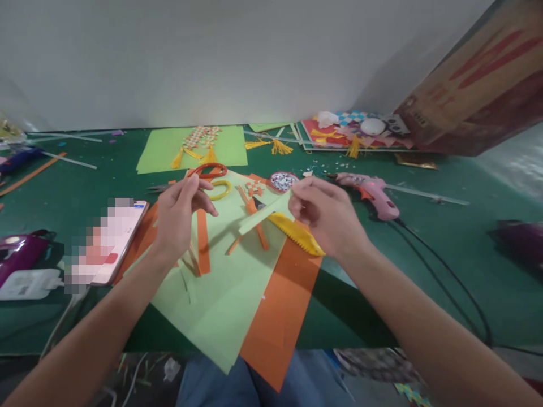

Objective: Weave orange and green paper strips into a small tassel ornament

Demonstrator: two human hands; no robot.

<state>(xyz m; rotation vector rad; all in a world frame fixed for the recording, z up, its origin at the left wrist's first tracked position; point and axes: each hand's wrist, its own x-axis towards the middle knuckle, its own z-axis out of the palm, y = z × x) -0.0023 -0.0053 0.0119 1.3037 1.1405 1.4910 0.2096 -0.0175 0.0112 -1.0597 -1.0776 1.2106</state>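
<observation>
My right hand (pixel 324 209) pinches one end of a light green paper strip (pixel 265 213), which slants down to the left above the papers. My left hand (pixel 180 212) hovers beside the scissors (pixel 219 189) with red and yellow handles; its fingers are loosely bent and apart, with nothing visible in them. Under both hands lie a light green paper sheet (pixel 220 299) and an orange paper sheet (pixel 282 316). Orange paper strips (pixel 203 240) and a small woven orange piece (pixel 254 188) rest on the green sheet. A yellow-handled cutter (pixel 297 233) lies below the strip.
A pink glue gun (pixel 371 189) with a cable lies at right. A phone (pixel 123 249), a white charger (pixel 31 284) and a purple tool (pixel 21 254) are at left. Behind are a dish of small pieces (pixel 283 181), a woven tasselled piece (pixel 201 138) and a paper bag (pixel 475 85).
</observation>
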